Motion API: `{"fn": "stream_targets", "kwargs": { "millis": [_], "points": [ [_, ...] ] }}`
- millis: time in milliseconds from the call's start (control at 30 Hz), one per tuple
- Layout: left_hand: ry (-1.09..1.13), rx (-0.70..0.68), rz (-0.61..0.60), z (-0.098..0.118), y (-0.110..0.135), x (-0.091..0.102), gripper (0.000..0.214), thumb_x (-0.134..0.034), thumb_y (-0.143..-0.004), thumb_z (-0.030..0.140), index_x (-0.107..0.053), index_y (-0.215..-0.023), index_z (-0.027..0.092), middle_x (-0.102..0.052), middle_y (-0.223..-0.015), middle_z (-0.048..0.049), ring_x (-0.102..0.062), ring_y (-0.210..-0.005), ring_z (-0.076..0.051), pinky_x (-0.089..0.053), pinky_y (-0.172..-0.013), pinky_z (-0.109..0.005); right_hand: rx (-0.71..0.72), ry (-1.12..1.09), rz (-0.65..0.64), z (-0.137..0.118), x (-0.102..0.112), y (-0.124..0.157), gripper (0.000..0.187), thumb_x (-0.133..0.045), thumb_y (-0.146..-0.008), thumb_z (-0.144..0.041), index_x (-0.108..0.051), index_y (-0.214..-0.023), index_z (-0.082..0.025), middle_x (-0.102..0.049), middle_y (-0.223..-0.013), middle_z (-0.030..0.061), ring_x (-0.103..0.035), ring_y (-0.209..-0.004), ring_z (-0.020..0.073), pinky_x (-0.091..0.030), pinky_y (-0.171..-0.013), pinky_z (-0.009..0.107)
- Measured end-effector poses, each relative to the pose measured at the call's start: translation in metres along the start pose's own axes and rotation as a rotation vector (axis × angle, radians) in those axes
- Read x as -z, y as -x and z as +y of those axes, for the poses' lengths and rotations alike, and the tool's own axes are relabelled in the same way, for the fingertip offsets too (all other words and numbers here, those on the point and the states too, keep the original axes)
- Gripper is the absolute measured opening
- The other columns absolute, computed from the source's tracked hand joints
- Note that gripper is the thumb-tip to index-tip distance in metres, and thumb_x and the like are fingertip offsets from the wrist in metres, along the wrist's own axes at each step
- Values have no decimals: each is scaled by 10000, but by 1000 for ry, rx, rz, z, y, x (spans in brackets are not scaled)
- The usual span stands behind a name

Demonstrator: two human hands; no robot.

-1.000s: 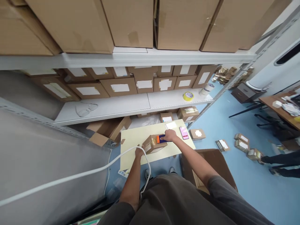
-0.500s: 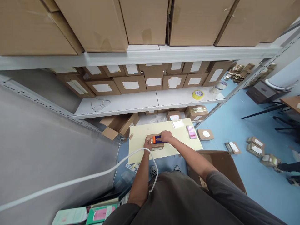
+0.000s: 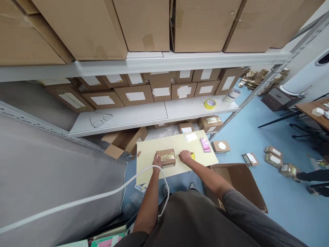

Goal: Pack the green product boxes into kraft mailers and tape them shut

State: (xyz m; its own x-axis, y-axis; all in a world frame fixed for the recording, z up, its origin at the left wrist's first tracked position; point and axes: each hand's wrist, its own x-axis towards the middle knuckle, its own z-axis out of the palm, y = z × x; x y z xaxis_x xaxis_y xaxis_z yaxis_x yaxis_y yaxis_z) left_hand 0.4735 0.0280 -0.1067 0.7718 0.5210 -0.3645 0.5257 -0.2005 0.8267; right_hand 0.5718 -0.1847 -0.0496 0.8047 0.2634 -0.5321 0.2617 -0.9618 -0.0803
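A small cardboard box [image 3: 164,163] lies on the pale yellow board, with shiny tape [image 3: 166,156] across its top. My left hand [image 3: 157,161] grips the box's left end, thumb on the near side. Just right of the box, my right hand [image 3: 185,156] is closed low over the board, apart from the box. What its fingers hold is hidden. A yellow object [image 3: 193,155], partly covered, shows beside the right wrist.
The board [image 3: 147,168] also bears a white label stack [image 3: 190,137] and a pink item [image 3: 205,145]. An open carton [image 3: 239,175] stands at right. A white cable [image 3: 102,195] crosses in front. Shelving holds boxes and yellow tape [image 3: 210,104]. Another person's leg [image 3: 315,175] shows far right.
My right hand has moved off the box to the right; the blue and orange tool it held over the box is out of sight. Tape now shows across the box top. The view has shifted slightly.
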Motion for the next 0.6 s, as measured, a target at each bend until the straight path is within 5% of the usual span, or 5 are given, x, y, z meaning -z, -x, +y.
{"fn": "stream_targets", "kwargs": {
  "millis": [200, 333, 467, 600],
  "points": [
    [-16, 4, 5, -3, -4, -1, 611, -451, -1091, 494, -504, -1600, 162, -619, -1579, -165, -556, -1496, -301, -406, -1267, -415, -232, -176, 36, 41, -53, -3, 449, -478, -1100, -457, -718, -1336, -159, -774, -1265, 219, -745, -1189, 317, -550, -948, 381],
    [5, 12, 7, -2, -3, 0, 673, -496, -1066, 578, -514, -1590, 155, -608, -1584, -187, -561, -1492, -322, -417, -1261, -425, -300, -261, 23, 58, -74, -12, 409, -514, -1065, -340, -690, -1372, -135, -730, -1356, 232, -669, -1337, 315, -492, -1065, 394],
    [5, 20, 6, 1, -2, 3, 692, -517, -1051, 601, -515, -1591, 168, -633, -1557, -190, -570, -1483, -334, -428, -1253, -447, -327, -300, -24, 53, -75, -8, 377, -625, -982, -282, -725, -1310, -125, -744, -1313, 241, -707, -1282, 331, -526, -1026, 388],
    [-33, 38, -25, 4, -1, 5, 709, -492, -1056, 614, -484, -1617, 181, -637, -1557, -171, -571, -1482, -322, -429, -1247, -420, -150, -556, 139, 20, -62, 9, 448, -365, -1110, -355, -745, -1279, -190, -788, -1249, 161, -728, -1220, 282, -521, -1040, 354]
  ]
}}
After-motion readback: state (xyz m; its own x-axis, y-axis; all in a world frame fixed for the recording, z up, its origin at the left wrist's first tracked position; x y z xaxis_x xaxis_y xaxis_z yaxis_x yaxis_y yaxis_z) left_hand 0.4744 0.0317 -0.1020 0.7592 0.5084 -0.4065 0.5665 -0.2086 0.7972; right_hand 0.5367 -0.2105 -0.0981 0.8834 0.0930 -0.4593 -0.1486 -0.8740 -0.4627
